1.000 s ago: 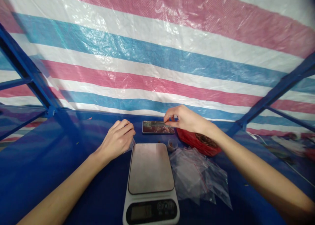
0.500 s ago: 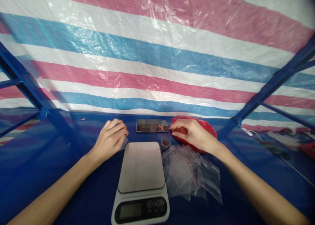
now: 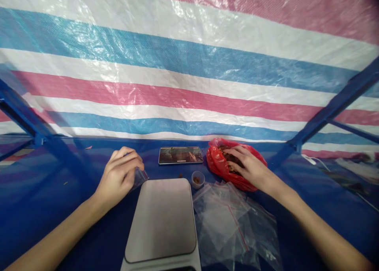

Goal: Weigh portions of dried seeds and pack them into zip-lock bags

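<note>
My left hand (image 3: 120,176) is closed on a small clear zip bag (image 3: 139,178), just beyond the scale's far left corner. Over the mouth of a red plastic bag (image 3: 216,160), my right hand (image 3: 251,166) reaches in with its fingers apart. The fingertips are on brown, dried-looking pieces (image 3: 232,159) inside; their exact kind is not clear. Between the hands is a kitchen scale (image 3: 162,219) with a bare metal plate. A small clear cup (image 3: 197,180) with a few brown bits stands by the scale's far right corner.
Flat clear zip bags (image 3: 227,223) lie overlapping right of the scale. A phone (image 3: 180,155) with its screen lit lies behind it. One brown bit (image 3: 180,175) sits on the blue surface. Blue metal bars (image 3: 328,109) and a striped sheet (image 3: 177,81) stand around and behind.
My right hand has moved right into the red bag, its fingers now spread. My left hand has shifted a little left with the clear bag. The view has tilted, cutting off the scale's display.
</note>
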Tool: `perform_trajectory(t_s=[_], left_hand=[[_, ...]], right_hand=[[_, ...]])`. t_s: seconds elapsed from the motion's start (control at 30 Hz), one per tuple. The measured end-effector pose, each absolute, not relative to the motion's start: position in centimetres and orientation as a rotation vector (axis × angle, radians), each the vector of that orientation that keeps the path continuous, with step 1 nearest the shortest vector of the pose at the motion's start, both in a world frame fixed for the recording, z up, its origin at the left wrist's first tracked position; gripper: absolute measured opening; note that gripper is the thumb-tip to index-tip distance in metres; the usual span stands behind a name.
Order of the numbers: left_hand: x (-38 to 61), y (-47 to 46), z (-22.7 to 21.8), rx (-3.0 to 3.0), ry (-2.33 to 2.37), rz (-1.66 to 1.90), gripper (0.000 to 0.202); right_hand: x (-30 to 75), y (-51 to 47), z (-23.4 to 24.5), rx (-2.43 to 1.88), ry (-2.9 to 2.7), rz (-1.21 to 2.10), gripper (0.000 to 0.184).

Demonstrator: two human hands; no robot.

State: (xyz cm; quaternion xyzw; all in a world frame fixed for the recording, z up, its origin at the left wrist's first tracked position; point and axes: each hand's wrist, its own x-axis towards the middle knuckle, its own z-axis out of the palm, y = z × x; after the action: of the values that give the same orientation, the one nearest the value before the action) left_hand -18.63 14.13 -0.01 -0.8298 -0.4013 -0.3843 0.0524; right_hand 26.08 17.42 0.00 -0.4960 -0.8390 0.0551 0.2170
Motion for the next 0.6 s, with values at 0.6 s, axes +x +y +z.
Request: perform_trajectory(t_s=[0.6], left_hand=[[-19.7, 13.3, 0.7, -2.525, -1.178, -1.29, 0.029]], right_hand=[[25.7, 16.8, 1.4, -1.299, -2.158, 0.007, 0.018]])
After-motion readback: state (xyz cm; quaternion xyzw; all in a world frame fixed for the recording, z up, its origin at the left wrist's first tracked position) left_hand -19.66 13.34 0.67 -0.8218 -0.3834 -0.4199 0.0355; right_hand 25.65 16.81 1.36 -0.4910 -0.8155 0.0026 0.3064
